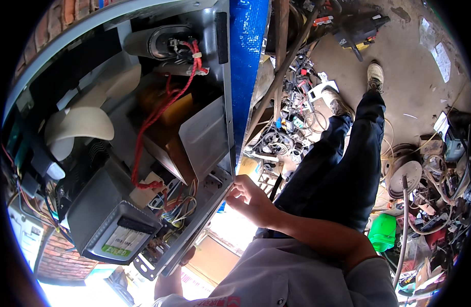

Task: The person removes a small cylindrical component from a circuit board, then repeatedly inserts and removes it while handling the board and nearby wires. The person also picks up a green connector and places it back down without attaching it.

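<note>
An opened appliance in a grey metal casing (226, 123) fills the left side, its insides exposed. Inside are a metal cylinder (158, 42), red twisted wires (158, 115), a pale curved fan blade (82, 123) and a grey box-shaped part (110, 215) with a label. Thin coloured wires (180, 207) bunch near the near corner. My right hand (250, 200) is at that corner, its fingers curled against the casing's edge. Lower down, my left hand (178, 270) is against the casing's near side; most of its fingers are hidden behind the metal.
A blue surface (248, 66) lies under the casing. Cables and small parts (292, 133) are heaped on the floor beside my legs. At right stand a green plastic container (383, 233), a round metal part (404, 179) and more scrap. A dark machine (361, 33) lies at the far side.
</note>
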The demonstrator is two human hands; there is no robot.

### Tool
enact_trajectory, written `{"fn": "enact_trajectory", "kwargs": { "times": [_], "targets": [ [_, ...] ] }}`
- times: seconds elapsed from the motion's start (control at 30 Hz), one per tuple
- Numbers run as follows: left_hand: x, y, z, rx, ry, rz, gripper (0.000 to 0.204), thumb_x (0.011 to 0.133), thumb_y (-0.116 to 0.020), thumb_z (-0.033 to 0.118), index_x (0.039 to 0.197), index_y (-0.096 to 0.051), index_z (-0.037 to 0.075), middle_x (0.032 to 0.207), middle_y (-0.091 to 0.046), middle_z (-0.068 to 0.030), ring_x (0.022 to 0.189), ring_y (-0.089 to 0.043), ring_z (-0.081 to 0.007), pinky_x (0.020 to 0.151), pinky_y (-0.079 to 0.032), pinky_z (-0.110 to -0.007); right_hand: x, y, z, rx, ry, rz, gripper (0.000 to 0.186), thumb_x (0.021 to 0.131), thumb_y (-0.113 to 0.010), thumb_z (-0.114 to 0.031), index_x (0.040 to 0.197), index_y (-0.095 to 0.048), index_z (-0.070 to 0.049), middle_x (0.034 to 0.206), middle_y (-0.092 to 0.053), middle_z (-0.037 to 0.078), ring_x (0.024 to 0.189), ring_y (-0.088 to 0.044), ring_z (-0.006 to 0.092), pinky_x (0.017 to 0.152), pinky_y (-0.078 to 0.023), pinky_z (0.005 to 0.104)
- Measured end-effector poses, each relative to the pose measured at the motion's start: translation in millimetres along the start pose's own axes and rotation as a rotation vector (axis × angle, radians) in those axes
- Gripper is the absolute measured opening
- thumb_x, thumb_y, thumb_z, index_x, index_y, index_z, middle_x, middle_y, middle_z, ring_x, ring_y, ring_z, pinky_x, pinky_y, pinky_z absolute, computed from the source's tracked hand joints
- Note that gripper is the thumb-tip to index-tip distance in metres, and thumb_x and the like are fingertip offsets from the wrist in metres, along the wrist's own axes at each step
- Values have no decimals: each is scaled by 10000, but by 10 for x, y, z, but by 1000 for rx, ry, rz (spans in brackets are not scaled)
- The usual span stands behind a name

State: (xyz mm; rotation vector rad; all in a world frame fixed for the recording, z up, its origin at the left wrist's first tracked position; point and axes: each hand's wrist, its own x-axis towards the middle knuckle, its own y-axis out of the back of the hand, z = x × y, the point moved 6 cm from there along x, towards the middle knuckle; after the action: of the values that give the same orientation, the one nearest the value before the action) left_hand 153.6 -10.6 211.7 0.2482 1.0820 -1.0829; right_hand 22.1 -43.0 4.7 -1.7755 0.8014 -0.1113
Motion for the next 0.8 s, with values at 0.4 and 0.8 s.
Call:
{"fn": "enact_trajectory", "kwargs": {
  "times": [0.4,0.8],
  "targets": [
    [-162,-14,52,-13,38,65,690,1015,-654,480,1537,-508,54,1454,-600,-217,1021,-626,-292,755,-506,-363,-26,7,-30,72,34,-6,376,1077,-669,-238,1333,-465,-53,1172,-588,101,1059,-665,177,842,-575,362],
    [-206,6,-10,-27,54,81,669,1014,-660,475,1523,-530,59,1461,-605,-189,1113,-611,-314,838,-517,-388,10,43,-110,88,106,4,327,1090,-648,-244,1311,-502,-53,1146,-631,89,1033,-669,175,864,-566,374]
  ]
}}
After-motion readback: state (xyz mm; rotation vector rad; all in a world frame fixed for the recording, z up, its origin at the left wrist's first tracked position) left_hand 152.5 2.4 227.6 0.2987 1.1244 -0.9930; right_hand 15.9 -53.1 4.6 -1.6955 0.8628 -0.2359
